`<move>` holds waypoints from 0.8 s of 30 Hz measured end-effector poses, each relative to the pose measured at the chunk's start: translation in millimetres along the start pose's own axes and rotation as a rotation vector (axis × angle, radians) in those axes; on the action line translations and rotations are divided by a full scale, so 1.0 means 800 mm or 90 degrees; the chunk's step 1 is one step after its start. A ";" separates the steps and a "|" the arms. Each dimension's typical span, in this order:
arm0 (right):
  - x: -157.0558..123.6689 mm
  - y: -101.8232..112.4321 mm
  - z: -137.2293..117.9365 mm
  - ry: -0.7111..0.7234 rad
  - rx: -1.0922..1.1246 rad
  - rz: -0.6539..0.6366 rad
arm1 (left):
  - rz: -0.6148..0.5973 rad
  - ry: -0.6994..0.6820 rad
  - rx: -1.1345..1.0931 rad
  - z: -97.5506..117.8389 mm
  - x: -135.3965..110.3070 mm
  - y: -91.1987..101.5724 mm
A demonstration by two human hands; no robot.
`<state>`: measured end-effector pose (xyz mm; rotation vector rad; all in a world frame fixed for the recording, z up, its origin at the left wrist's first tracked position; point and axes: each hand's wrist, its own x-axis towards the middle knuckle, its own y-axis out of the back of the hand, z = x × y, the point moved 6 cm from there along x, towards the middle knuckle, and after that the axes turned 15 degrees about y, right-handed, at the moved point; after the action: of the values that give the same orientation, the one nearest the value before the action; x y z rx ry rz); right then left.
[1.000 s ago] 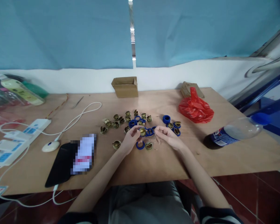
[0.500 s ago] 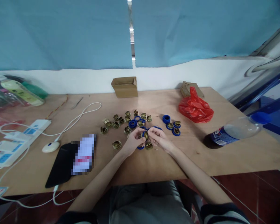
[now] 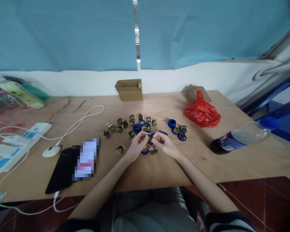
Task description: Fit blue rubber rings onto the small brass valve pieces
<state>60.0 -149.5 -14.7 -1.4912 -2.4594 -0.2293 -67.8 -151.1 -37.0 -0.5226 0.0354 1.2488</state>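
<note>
Between my two hands is a small round brass-coloured piece with a blue ring around it. My left hand pinches its left side, fingers closed. On the other side, the fingertips of my right hand press against it, also closed. Just below lie a brass-coloured disc with an upright flap and a blue ring, both partly covered by my hands. Several similar loose discs are spread to the left, with blue rings among them. Right of my hands, several discs sit in blue rings.
A blue ring stack lies right of centre. Behind stands an open cardboard box. A red plastic bag and a cola bottle are on the right. Left are a phone, a black slab, a power strip and white cables.
My right fingertips have closed in on the brass-coloured piece and now cover more of its right side. The piece stays at nearly the same spot. The view has shifted very slightly.
</note>
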 end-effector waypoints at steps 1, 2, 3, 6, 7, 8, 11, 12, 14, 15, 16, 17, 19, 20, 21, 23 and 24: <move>-0.001 0.000 0.001 0.013 -0.020 -0.005 | 0.002 -0.003 0.003 0.001 -0.001 0.000; -0.002 -0.001 0.001 0.026 -0.048 -0.011 | 0.004 -0.007 0.007 0.002 -0.002 0.000; -0.002 0.000 0.001 0.039 -0.082 -0.020 | 0.005 -0.011 0.012 0.002 -0.003 0.000; -0.003 0.001 -0.002 0.079 -0.181 -0.044 | 0.009 -0.026 0.035 0.006 -0.006 0.000; -0.003 0.001 -0.006 0.101 -0.210 -0.045 | 0.010 -0.032 0.043 0.008 -0.007 0.001; -0.002 0.002 -0.011 0.129 -0.239 -0.044 | 0.009 -0.037 0.048 0.009 -0.008 0.001; 0.000 0.002 -0.028 0.214 -0.319 -0.036 | -0.004 -0.045 0.046 0.012 -0.010 0.001; 0.000 0.001 -0.032 0.233 -0.337 -0.034 | -0.010 -0.046 0.043 0.012 -0.010 0.001; -0.001 -0.001 -0.039 0.261 -0.365 -0.026 | -0.021 -0.046 0.038 0.012 -0.010 0.002; -0.002 -0.001 -0.041 0.275 -0.377 -0.019 | -0.025 -0.045 0.036 0.012 -0.009 0.002; -0.003 -0.002 -0.043 0.292 -0.390 -0.009 | -0.029 -0.048 0.037 0.012 -0.009 0.003; -0.005 -0.003 -0.045 0.311 -0.403 -0.001 | -0.032 -0.055 0.039 0.013 -0.009 0.004; -0.010 -0.007 -0.048 0.359 -0.436 0.008 | -0.042 -0.079 0.045 0.017 -0.009 0.006; -0.012 -0.010 -0.049 0.387 -0.457 0.008 | -0.052 -0.094 0.045 0.019 -0.009 0.005; -0.015 -0.012 -0.051 0.415 -0.481 0.007 | -0.067 -0.109 0.043 0.022 -0.010 0.004; -0.020 -0.017 -0.054 0.461 -0.535 0.009 | -0.103 -0.130 0.033 0.027 -0.012 0.002; -0.022 -0.018 -0.055 0.475 -0.564 0.011 | -0.120 -0.138 0.029 0.029 -0.013 0.000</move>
<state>60.6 -182.8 21.9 -1.2963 -1.7567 -1.6832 -77.1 -151.3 -13.6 -0.3408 -0.1645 1.1109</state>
